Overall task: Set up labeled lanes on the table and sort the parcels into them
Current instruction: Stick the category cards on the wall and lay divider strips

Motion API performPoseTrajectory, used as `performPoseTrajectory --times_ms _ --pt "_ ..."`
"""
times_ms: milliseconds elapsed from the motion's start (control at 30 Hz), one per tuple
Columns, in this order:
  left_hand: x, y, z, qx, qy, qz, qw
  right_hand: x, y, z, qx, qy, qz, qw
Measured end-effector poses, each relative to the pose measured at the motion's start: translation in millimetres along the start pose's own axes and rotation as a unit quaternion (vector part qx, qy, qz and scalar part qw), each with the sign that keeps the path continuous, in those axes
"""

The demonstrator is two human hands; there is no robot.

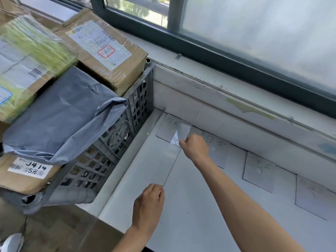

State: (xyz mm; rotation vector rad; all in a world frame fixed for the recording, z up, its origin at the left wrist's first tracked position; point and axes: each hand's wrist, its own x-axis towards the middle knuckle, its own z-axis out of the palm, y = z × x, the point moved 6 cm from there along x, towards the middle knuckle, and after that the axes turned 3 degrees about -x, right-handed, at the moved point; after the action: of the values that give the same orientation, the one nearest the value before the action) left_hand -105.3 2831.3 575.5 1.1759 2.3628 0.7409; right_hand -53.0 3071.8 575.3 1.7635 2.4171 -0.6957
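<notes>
Clear strip point(172, 168): is held taut between the two hands and is apparently tape; it is seen almost edge-on as a thin line, with a wider glossy part at its far end.
Left hand point(151, 202): is closed on the near end, which is pinched at the fingertips just above the counter point(200, 224).
Right hand point(194, 146): is closed on the far end, with fingers curled round it, just beside the first card point(167, 128).
Key relation: the strip's long axis runs from the counter's front edge toward the wall, between the first card and the second card point(218, 150). The right hand is nearer the cards, the left hand nearer the front edge.
Step judged: a lane line is being laid, and pressing the strip down onto the counter is probably called for next.
Further labels: a third card point(258, 170) and a fourth card point(314, 197) are ranged along the wall to the right.
Parcels: none is sorted yet. A grey bag point(63, 113) and a cardboard box point(101, 51) are piled with others in a grey crate point(140, 99) left of the counter, well apart from the hands.
</notes>
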Motion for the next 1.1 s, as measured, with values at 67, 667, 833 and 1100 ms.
performPoseTrajectory --times_ms 67,667,833,1100 --pt "-4.3 3.3 22.7 -0.001 -0.02 -0.005 1.0 -1.4 25.3 4.3 -0.008 -0.014 0.016 1.0" --pt "-15.9 6.1 97.4 0.056 -0.12 -0.034 0.991 -2.3 83.6 41.4 0.002 -0.06 0.049 0.997" --pt "-14.6 5.3 98.7 0.066 -0.131 -0.037 0.988 -2.3 84.0 44.4 0.006 -0.059 0.049 0.997" --pt "-8.1 5.4 97.9 0.064 -0.134 -0.035 0.988 1.3 83.6 42.7 0.016 -0.045 0.059 0.997"
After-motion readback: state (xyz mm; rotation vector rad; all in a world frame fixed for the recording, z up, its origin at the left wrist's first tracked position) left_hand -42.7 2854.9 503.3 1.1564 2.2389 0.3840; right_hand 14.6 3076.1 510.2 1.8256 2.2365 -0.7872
